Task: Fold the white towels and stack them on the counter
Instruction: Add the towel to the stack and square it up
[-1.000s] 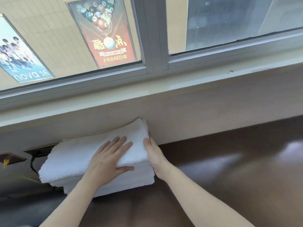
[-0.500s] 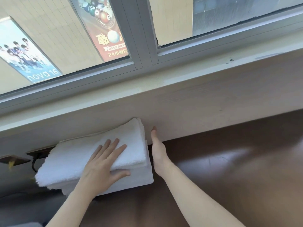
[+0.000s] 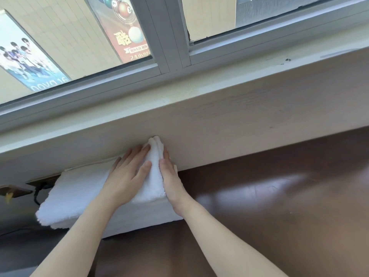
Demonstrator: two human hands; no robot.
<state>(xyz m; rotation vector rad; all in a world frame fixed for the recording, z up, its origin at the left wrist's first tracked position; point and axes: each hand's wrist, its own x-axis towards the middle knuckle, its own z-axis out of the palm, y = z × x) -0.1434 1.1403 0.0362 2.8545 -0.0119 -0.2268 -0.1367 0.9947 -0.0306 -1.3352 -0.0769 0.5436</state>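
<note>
A stack of folded white towels (image 3: 79, 194) lies on the dark brown counter (image 3: 279, 206), pushed against the beige wall under the window. My left hand (image 3: 127, 176) rests flat on the top towel, fingers spread, near its right end. My right hand (image 3: 171, 182) presses edge-on against the stack's right side, fingers straight and together. Neither hand grips anything. The lower towels show beneath the top one at the front.
A beige window sill (image 3: 179, 92) and grey window frame (image 3: 165, 37) run above the wall. A wall socket with a black cable (image 3: 40, 186) sits left of the stack. A yellow tag (image 3: 9, 196) hangs at the far left.
My left hand slid right along the top towel toward its right end. My right hand moved in flat against the stack's right side. The camera came closer.
</note>
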